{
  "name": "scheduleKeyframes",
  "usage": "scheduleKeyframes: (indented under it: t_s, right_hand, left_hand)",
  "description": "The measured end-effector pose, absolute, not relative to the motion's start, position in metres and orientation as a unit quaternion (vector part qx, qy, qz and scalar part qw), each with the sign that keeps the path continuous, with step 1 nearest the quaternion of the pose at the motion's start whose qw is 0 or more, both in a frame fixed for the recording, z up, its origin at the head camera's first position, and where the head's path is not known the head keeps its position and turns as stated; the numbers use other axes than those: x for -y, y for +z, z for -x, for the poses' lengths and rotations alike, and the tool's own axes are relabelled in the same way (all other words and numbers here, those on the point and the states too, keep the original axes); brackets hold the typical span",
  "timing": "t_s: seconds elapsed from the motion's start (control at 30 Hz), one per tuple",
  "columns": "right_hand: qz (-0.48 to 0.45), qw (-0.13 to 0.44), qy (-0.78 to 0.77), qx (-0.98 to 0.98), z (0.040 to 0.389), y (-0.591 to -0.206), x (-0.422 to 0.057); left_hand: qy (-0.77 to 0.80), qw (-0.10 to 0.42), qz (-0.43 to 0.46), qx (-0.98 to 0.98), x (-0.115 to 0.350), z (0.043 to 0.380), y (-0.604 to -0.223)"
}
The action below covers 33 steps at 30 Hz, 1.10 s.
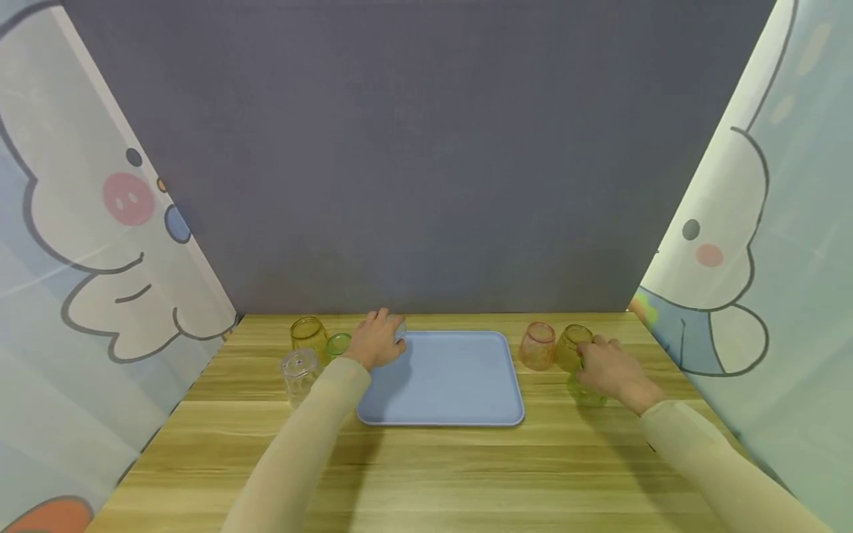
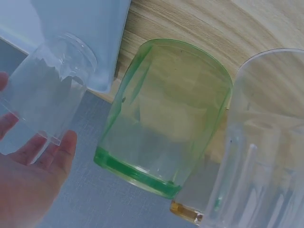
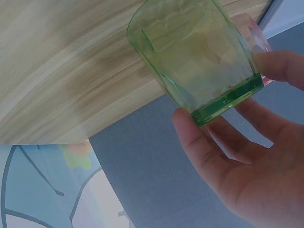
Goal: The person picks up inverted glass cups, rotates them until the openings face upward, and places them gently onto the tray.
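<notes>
My left hand (image 1: 375, 342) holds a clear glass (image 2: 54, 90) at the far left corner of the blue tray (image 1: 446, 377). Thumb and fingers sit around the glass's upper end; I cannot tell whether its lower end touches the tray. A green glass (image 2: 164, 114) stands upside down close by on the left. On the right side, my right hand (image 1: 611, 370) grips a second green glass (image 3: 202, 57) around its thick base, which points up. Whether that glass's rim rests on the table is unclear. Nearby are a yellow glass (image 1: 571, 342) and a pink glass (image 1: 537, 348).
Left of the tray, another yellow glass (image 1: 308, 333) and a clear faceted glass (image 1: 300, 376) stand on the wooden table (image 1: 433, 474). A grey panel (image 1: 426, 163) rises behind the table. Printed curtains (image 1: 733, 185) hang at both sides.
</notes>
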State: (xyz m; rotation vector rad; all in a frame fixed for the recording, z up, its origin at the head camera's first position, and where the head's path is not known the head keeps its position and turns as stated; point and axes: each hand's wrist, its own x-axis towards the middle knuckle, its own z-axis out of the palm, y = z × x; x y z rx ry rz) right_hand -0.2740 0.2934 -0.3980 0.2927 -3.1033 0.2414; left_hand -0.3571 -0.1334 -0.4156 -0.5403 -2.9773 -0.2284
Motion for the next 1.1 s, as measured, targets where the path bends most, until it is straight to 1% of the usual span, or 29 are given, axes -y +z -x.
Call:
scheduleKeyframes:
  t_s: [0.2,0.57,0.9,1.1]
  right_hand:
    - [-0.093,0.007,0.076,0.993,0.274,-0.398,-0.293]
    - [-0.090,0.003,0.075,0.993,0.274,-0.397,-0.293]
    - [-0.093,-0.004,0.079,0.992,0.274,-0.394,-0.295]
    - [-0.101,-0.014,0.068,0.992,0.275,-0.394,-0.298]
  left_hand:
    - [-0.076,0.055,0.164,0.982,0.133,0.362,-0.418]
    - [-0.083,0.065,0.166,0.981,0.134,0.367,-0.421]
    - [-0.086,0.088,0.159,0.980,0.134,0.368,-0.426]
    - [-0.097,0.083,0.158,0.979,0.134,0.368,-0.427]
